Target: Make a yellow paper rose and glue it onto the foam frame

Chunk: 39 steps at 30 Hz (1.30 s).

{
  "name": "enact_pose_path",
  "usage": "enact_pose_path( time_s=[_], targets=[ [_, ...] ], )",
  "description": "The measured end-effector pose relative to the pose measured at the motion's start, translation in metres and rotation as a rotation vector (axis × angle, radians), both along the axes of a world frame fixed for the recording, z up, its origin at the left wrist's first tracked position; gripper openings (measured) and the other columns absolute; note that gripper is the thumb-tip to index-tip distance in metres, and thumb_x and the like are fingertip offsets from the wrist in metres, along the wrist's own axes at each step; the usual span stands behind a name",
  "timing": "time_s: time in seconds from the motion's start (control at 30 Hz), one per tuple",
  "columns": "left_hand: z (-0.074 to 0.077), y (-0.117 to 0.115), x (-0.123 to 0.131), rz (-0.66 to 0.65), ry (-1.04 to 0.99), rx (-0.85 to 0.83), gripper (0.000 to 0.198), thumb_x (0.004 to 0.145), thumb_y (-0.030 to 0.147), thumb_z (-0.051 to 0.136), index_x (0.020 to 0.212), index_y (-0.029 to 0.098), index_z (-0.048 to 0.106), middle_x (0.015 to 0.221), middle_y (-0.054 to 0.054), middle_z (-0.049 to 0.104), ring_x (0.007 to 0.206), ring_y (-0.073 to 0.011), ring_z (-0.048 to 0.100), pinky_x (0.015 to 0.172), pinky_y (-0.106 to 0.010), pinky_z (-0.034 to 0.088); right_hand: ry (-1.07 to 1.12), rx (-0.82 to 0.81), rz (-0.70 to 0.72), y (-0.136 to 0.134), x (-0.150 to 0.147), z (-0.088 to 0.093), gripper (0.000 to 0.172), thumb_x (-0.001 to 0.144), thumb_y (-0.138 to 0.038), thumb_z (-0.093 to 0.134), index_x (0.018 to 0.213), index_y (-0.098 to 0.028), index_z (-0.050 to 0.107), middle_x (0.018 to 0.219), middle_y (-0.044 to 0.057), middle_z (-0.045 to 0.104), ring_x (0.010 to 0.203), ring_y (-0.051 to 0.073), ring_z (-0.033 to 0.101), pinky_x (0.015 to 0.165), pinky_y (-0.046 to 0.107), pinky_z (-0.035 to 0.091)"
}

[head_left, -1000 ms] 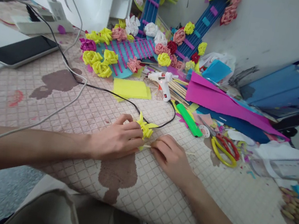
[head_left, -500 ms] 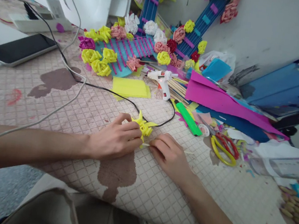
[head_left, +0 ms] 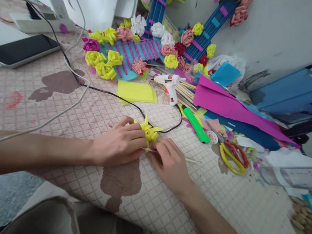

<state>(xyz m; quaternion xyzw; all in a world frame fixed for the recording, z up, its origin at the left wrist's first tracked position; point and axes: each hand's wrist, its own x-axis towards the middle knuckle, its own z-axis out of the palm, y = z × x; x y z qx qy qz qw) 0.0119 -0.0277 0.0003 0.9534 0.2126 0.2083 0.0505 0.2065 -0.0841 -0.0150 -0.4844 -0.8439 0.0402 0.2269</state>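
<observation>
A yellow paper flower (head_left: 150,131) with pointed, curled petals is at the middle of the table's near part. My left hand (head_left: 126,143) has its fingers bent and closed on the flower's left side, hiding part of it. My right hand (head_left: 169,160) pinches a thin pale stick (head_left: 192,161), whose end sticks out past the hand to the right. Between both hands a short length of the stick shows just under the flower. My left fingertips are hidden behind the hand.
A white glue gun (head_left: 169,86) and yellow paper sheets (head_left: 134,91) lie beyond my hands, with a black cord (head_left: 118,97) near the flower. Right are a green cutter (head_left: 195,125), scissors (head_left: 233,159) and magenta paper (head_left: 233,106). Left lies a phone (head_left: 23,50); flower-covered guitar shapes (head_left: 132,53) stand behind.
My right hand has shifted slightly left, toward my left hand, and the pale stick has moved with it. The flower stays in almost the same place.
</observation>
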Motion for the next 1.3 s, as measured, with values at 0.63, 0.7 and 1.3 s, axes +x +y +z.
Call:
enact_pose_path(
  time_s=[0.63,0.7,1.3],
  targets=[
    [-0.0007,-0.0002,-0.0042,0.061,0.039,-0.079,0.016,0.090,0.027,0.049,0.082,0.017,0.058,0.081,-0.003,0.061,0.083,-0.0181,0.055,0.081,-0.036,0.035,0.026,0.059,0.002,0.0022,-0.0076,-0.0022,0.019,0.093,-0.023,0.044,0.084,-0.016,0.059,0.085,0.008,0.060,0.081,0.019,0.056,0.072,0.032,0.048],
    [-0.0005,-0.0002,-0.0041,0.062,0.041,-0.081,0.019,0.091,0.030,0.049,0.081,0.017,0.058,0.080,-0.003,0.061,0.081,-0.0177,0.055,0.080,-0.035,0.035,0.033,0.066,0.007,0.0017,-0.0077,-0.0017,0.020,0.093,-0.022,0.044,0.083,-0.016,0.060,0.085,0.008,0.060,0.081,0.019,0.057,0.072,0.031,0.049],
    [0.0059,0.0001,-0.0042,0.055,0.003,-0.261,0.015,0.090,0.021,0.046,0.079,0.016,0.056,0.080,-0.002,0.060,0.079,-0.0163,0.053,0.074,-0.031,0.035,0.162,0.121,0.090,-0.0004,-0.0049,-0.0038,0.010,0.089,-0.016,0.051,0.094,-0.018,0.060,0.096,0.008,0.061,0.090,0.018,0.057,0.078,0.032,0.051]
  ],
)
